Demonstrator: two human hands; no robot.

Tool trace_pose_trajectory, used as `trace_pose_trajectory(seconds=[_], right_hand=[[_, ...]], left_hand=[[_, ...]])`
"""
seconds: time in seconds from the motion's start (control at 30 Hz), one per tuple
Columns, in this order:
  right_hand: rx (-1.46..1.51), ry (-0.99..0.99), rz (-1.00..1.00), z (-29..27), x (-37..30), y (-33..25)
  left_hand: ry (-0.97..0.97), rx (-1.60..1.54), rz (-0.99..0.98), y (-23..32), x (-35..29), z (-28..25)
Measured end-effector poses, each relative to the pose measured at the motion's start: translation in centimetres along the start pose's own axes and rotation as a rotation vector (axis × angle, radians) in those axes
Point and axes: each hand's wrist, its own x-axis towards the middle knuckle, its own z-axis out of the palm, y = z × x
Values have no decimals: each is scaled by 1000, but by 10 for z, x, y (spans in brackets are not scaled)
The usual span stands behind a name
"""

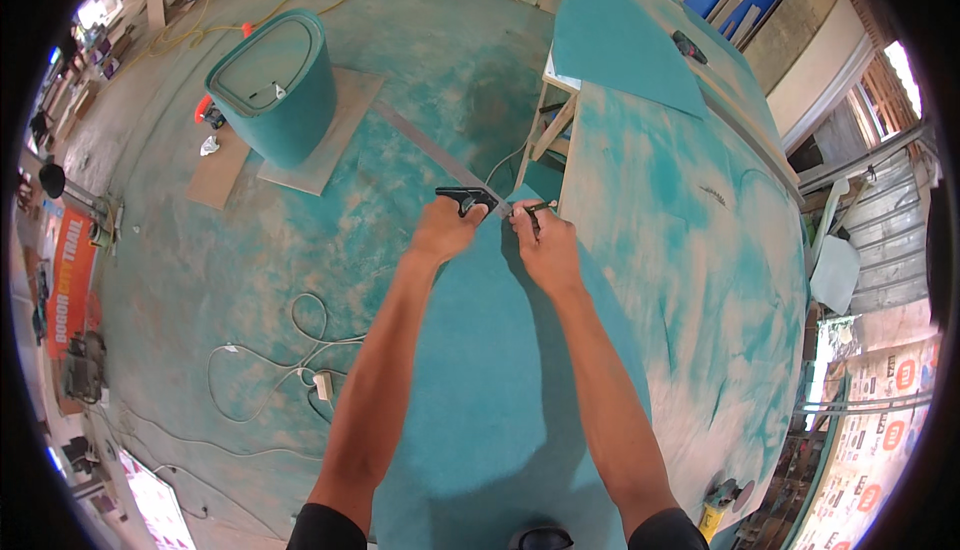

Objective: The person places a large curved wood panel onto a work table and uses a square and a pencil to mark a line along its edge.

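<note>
My left hand [447,230] is closed around the black handle of a try square [425,146]. Its long metal blade slants out to the far left, past the edge of a teal panel [460,350]. Close beside it, my right hand [547,250] pinches a dark pencil [541,207] near the square's corner. Both hands are at the far, narrow end of the panel, which stretches back toward me beneath my forearms. Whether the pencil tip touches the panel is too small to tell.
A worktable [660,240] with teal dust stands at the right, bearing another teal panel [620,45], a drill [688,47] and a yellow grinder [718,508]. Left on the floor are a teal tub-shaped piece [305,120] on a board and a looped cable with a socket block [323,385].
</note>
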Motion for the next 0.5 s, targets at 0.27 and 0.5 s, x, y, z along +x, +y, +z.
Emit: trace_pose_trajectory(seconds=[0.27, 0.5], right_hand=[[53, -47, 18, 5, 10, 3], [41, -7, 13, -6, 19, 13]], left_hand=[[1, 105, 15, 2, 8, -3], [-41, 68, 7, 21, 16, 4]])
